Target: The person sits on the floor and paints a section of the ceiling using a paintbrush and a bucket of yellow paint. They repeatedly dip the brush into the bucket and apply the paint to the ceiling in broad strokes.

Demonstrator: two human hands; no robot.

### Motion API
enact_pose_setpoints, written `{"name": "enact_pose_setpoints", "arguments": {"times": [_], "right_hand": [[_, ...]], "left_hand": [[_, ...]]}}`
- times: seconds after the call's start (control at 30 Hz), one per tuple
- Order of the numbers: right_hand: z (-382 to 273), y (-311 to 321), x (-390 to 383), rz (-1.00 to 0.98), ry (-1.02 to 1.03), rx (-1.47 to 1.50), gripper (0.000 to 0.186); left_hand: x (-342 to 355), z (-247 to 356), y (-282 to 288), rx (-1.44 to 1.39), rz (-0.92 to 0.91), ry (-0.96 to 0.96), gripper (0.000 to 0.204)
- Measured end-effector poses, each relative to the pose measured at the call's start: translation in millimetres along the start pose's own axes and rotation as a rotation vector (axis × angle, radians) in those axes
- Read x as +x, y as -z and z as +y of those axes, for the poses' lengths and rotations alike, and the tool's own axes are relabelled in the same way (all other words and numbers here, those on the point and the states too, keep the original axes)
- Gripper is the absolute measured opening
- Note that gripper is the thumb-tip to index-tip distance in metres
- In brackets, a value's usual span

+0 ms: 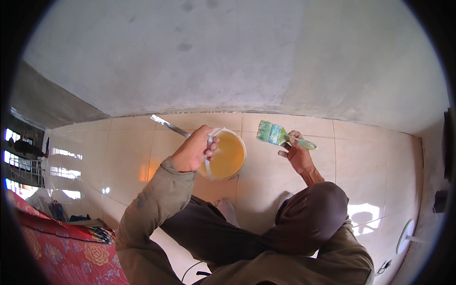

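Bucket [245, 154] and paintbrush [274, 134] occupy the person's two hands above a floor of pale, glossy tiles [311, 126]. The left hand [195, 148] is closed in a fist, its fingers wrapped around the bucket's pale handle [207, 167], which arches over the opening; a flat metal strip [172, 126] also runs out from this grip, slanting up and away to the left. Inside the round, white-rimmed bucket is a yellow-orange liquid [231, 153]. Whether the bucket rests on the tiles or hangs from the handle, I cannot tell. Well to the right of it, the right hand [299, 154] grips the paintbrush by its handle, fingers bent around the wood, with the wide bristles, coated in green, pointing left toward the bucket; the brush and the bucket are apart. Ahead of both hands rises a grey wall [199, 71], smooth with a few dark spots, meeting the tiles just beyond the bucket. The person's dark trousers [308, 213] show bent knees on the near side, and an olive sleeve [156, 209] covers the left forearm. Red flowered fabric [78, 256] lies at the lower left, and a white disc [405, 236] stands near the right-hand wall.
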State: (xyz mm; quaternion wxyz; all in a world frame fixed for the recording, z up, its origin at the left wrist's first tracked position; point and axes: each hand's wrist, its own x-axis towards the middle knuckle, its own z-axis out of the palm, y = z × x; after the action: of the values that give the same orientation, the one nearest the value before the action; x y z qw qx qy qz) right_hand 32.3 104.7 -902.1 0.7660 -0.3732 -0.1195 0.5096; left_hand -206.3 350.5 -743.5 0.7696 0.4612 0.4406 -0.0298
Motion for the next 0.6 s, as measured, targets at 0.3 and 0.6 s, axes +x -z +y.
{"name": "enact_pose_setpoints", "arguments": {"times": [0.3, 0.6], "right_hand": [[-43.9, -11.9, 54.6, -0.129, 0.816, -1.745, 0.017], [-37.1, -12.7, 101.6, -0.196, 0.948, -2.153, 0.018]], "left_hand": [[6.1, -9.4, 29.3, 0.118, -0.005, -0.020, 0.028], [1.4, -10.3, 27.4, 0.153, 0.008, -0.045, 0.028]]}}
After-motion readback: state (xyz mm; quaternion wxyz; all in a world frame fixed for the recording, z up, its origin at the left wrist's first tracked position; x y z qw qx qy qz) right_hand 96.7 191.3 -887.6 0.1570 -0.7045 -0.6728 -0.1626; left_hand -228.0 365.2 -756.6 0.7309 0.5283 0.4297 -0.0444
